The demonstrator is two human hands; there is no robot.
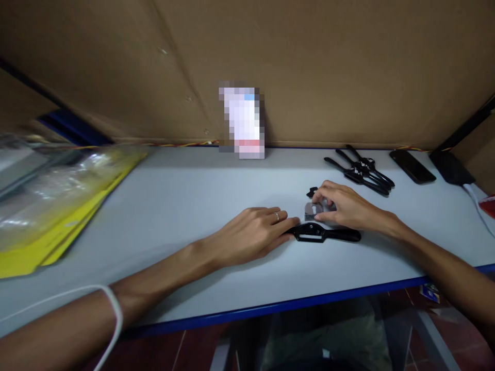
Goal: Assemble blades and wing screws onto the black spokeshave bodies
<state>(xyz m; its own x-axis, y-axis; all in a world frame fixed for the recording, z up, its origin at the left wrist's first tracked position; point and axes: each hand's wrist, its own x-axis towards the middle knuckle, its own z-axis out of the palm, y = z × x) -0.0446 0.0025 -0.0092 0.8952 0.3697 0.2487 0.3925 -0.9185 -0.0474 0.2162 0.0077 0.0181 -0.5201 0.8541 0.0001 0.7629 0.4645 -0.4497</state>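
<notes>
A black spokeshave body (324, 233) lies on the light table in front of me, its slot and right handle showing. My left hand (259, 232) has its fingers closed on the other handle, which is mostly hidden. Just behind the tool, my right hand (342, 203) pinches a small grey metal blade (311, 211) between thumb and fingers, close to the tabletop. A small black piece (311, 192), perhaps a cap for the tool, sits beyond those fingertips.
Several more black spokeshaves (361, 170) are heaped at the back right, beside a dark phone (413, 166). Yellow packets with clear plastic (88, 206) cover the left side. A blurred-out upright object (245, 123) leans on the brown back wall. The table has a blue front edge (270, 308).
</notes>
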